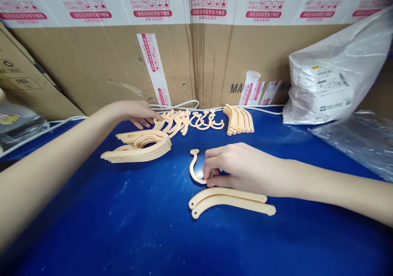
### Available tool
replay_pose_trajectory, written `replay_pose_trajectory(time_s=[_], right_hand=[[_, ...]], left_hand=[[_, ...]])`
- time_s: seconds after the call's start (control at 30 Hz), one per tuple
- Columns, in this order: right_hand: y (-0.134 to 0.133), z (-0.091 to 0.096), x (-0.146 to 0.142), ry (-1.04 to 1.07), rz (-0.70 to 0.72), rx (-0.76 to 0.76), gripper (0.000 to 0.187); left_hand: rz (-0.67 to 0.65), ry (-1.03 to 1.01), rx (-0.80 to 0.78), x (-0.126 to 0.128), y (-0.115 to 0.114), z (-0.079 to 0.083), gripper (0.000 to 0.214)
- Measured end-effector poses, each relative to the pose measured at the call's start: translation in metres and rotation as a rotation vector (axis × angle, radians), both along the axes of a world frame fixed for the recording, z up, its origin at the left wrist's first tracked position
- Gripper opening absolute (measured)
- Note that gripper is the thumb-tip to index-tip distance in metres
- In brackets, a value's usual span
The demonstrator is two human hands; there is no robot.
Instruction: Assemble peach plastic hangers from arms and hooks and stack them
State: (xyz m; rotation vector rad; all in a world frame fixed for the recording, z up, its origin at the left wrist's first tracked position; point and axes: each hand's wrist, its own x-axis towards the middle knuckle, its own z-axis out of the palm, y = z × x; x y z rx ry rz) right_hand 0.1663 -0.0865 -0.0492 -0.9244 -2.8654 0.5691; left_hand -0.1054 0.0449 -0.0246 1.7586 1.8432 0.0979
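Note:
My right hand pinches the end of a cream plastic hook low over the blue table. Just in front of it lie two curved hanger arms, side by side, with a small hole at their left ends. My left hand is stretched to the back, fingers apart. Its fingertips reach the left edge of a row of curved cream pieces; whether they touch one I cannot tell. Nearer than that hand is a stack of cream hanger parts.
Several loose hooks and a bundle of hanger arms lie along the back. Behind them stand cardboard boxes and a white cable. At the right are a white plastic package and clear film.

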Motion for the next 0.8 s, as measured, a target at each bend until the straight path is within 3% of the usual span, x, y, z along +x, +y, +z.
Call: replay_pose_trajectory(time_s=[0.17,0.53,0.7,0.8], right_hand=[[0.001,-0.001,0.001,0.009,0.002,0.001,0.009],[0.000,-0.003,0.001,0.018,0.021,-0.002,0.005],[0.004,0.002,0.004,0.052,-0.007,0.010,0.009],[0.016,0.010,0.011,0.139,-0.123,0.123,0.019]], left_hand=[[-0.053,-0.118,0.022,0.001,-0.014,0.001,0.054],[-0.057,-0.229,0.068,-0.003,-0.012,0.009,0.045],[-0.058,-0.273,0.242,0.007,-0.016,0.017,0.037],[-0.103,-0.325,0.328,0.029,-0.030,0.023,0.032]])
